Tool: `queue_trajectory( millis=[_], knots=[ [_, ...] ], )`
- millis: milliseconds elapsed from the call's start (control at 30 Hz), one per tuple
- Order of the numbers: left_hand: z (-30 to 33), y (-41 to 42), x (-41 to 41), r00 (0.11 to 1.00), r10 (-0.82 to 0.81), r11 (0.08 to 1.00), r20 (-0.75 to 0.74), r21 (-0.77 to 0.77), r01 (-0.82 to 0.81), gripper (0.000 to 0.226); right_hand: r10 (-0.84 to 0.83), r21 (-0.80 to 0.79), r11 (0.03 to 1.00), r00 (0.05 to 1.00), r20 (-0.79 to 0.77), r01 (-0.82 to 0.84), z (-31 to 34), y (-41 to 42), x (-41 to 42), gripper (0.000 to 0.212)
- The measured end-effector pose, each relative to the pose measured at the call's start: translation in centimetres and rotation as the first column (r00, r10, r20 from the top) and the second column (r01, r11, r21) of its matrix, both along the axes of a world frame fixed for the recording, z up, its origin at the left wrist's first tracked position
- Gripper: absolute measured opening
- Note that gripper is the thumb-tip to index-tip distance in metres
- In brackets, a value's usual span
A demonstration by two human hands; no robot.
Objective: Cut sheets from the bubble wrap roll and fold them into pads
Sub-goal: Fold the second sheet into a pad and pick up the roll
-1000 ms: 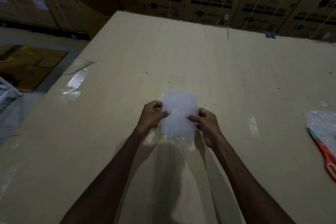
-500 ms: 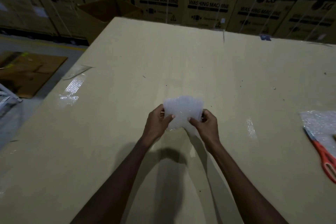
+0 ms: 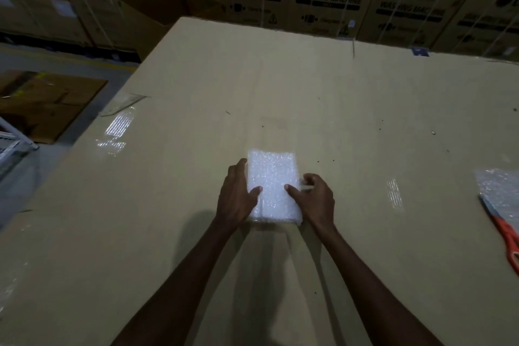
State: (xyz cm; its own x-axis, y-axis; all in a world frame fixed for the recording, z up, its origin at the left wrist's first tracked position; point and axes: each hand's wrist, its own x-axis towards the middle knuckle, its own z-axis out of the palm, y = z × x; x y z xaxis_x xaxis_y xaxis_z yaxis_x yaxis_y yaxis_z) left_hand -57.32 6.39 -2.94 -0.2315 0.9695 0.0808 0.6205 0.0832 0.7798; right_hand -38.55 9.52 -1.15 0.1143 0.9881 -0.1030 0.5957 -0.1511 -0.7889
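A small folded bubble wrap pad lies on the big cardboard work surface in front of me. My left hand holds its left edge, thumb on top and fingers along the side. On the right edge my right hand grips it with the thumb on top and curled fingers at the side. Another piece of bubble wrap lies at the far right, with orange-handled scissors on it.
Stacked washing machine cartons stand behind the surface, and an open cardboard box at its back left corner. Clear tape strips shine near the left edge. Flat cardboard lies on the floor to the left.
The pad was held up between both hands; now it has come down flat on the surface, longer side running away from me, both hands still on its edges.
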Motion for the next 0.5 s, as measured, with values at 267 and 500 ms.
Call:
queue_trajectory(
  millis=[267, 500],
  knots=[
    [-1.0, 1.4, 2.1, 0.881, -0.223, 0.973, -0.418, -0.046, 0.224, 0.059, 0.395, 0.173, 0.846, 0.810, 0.434, -0.505, -1.5, -0.1, -2.2, 0.060],
    [-3.3, 1.2, 0.7, 0.746, -0.301, 0.951, -0.593, -0.124, 0.285, 0.055, 0.443, 0.036, 0.851, 0.754, 0.485, -0.524, -4.2, 0.2, -2.0, 0.061]
  ],
)
